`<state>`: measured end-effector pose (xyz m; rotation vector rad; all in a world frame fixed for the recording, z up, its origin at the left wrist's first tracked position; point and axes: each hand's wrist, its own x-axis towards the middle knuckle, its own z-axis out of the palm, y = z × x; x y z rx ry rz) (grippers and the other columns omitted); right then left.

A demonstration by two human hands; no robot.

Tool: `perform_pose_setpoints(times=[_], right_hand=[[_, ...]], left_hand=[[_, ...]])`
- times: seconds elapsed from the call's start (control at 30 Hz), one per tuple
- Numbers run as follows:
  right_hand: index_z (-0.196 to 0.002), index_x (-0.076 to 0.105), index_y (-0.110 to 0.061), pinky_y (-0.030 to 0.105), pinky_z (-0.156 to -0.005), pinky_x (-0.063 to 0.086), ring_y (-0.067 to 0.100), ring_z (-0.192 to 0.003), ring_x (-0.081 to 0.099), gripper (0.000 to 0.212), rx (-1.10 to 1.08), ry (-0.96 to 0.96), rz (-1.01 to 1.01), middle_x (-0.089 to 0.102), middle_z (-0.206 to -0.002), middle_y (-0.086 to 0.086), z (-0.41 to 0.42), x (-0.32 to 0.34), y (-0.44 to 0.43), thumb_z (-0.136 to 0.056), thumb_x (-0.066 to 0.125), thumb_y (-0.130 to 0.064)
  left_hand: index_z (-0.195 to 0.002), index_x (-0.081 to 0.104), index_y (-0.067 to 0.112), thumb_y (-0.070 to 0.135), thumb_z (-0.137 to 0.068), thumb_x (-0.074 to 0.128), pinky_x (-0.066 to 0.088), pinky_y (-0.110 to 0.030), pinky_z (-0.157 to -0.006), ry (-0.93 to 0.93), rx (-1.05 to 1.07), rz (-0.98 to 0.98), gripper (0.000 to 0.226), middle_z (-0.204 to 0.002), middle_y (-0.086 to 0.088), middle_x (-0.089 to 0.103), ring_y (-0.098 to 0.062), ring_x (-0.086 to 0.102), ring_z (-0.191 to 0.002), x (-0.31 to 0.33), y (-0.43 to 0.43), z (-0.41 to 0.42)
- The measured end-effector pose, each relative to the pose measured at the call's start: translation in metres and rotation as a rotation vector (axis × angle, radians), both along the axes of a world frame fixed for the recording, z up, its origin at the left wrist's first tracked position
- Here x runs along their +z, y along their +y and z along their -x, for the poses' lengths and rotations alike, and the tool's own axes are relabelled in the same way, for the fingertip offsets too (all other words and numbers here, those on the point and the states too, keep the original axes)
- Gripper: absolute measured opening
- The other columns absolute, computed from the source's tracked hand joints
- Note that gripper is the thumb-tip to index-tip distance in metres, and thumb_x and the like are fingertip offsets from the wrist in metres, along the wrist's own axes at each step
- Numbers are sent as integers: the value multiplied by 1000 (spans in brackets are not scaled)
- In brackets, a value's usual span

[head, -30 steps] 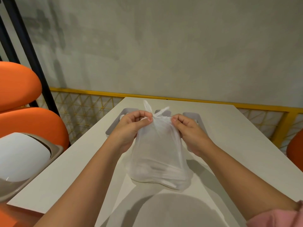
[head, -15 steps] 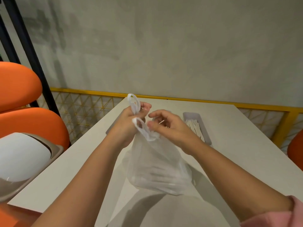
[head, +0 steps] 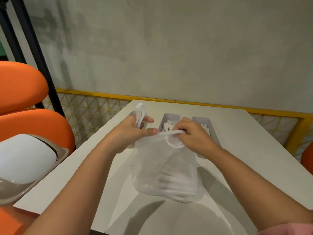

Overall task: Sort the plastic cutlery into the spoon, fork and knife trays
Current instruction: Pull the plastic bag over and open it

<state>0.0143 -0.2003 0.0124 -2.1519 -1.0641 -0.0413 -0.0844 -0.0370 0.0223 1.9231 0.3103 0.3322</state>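
The plastic bag [head: 166,168] stands on near table [head: 237,145], cutlery [head: 169,184] inside it, just in front of the fork tray [head: 171,115]. Top held stretched between both hands, likely to open the mouth. The left hand [head: 129,133] curls round one handle loop [head: 141,112], thumb pointing right. The right hand [head: 192,135], knuckles up, pinches the other handle [head: 169,132] taut. Forearms converge from the near edge.

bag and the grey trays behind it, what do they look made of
Bag: thin soft plastic film, translucent white, slightly glossy; it crumples, and pale cutlery shapes show through. Trays: probably moulded hard plastic, pale grey, matte; smooth walls with rounded corners.
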Motion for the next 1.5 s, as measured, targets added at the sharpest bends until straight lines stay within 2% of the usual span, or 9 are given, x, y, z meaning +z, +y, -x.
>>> perform_pose_setpoints(times=[0.27,0.43,0.67,0.77,0.87,0.97,1.27,1.37,1.5], right_hand=[[-78,62,-11,17,-56,36,13,-69,49,30,-2,306,-101,55,-74,-1,-5,-3,-32,-84,42,10],[-92,65,-5,25,-65,42,16,-72,52,17,-96,323,70,60,-87,6,-14,-24,-45,-87,49,-1],[-73,65,3,27,-54,58,17,-57,69,42,93,1230,-599,69,-66,12,-17,-25,-47,-86,28,17],[-81,61,4,32,-50,58,18,-47,64,18,134,1376,-805,61,-54,9,-14,-29,-43,-66,62,15],[-65,73,4,34,-49,58,20,-47,65,62,202,1437,-989,63,-56,8,-19,-38,-41,-4,82,7],[-70,72,0,26,-52,56,17,-47,62,47,219,1412,-995,60,-54,3,-11,-40,-41,-22,73,-2],[-85,67,-8,32,-71,49,21,-79,65,22,-28,638,62,70,-87,6,-9,-70,-45,-75,70,-27],[-85,63,-9,26,-66,40,19,-73,52,5,-238,477,78,55,-76,7,-15,-78,-42,-84,60,-13],[-105,61,1,38,-60,58,28,-80,63,22,-174,1108,-351,67,-85,13,-18,-67,-50,-92,44,6]], left_hand=[[-95,66,12,9,-84,63,39,-22,-56,235,177,-374,11,-79,-3,53,-17,48,-66,-20,17,1],[-84,61,10,31,-73,74,45,-20,-54,185,-57,150,27,-75,-5,61,-15,55,-66,-21,23,16],[-80,65,9,19,-75,77,46,-18,-52,249,-121,93,17,-77,-4,60,-15,55,-71,-32,23,16],[-82,67,7,23,-74,78,46,-20,-54,265,-112,65,21,-77,-5,62,-17,56,-72,-35,22,14],[-87,65,1,23,-80,71,43,-17,-50,348,19,-245,24,-73,-5,56,-17,55,-61,-41,21,11],[-91,63,1,12,-84,63,40,-9,-37,329,147,-379,13,-76,-6,52,-14,50,-59,-50,18,7],[-90,57,-8,-7,-94,33,54,-23,-44,108,178,1099,25,-60,-14,68,-19,66,-46,-68,40,3],[-90,64,-2,8,-91,50,55,-22,-47,260,129,812,17,-68,-11,72,-18,68,-52,-73,37,8],[-104,68,9,19,-79,73,51,-25,-67,519,-28,195,27,-98,-9,71,-21,65,-82,-76,40,20]])
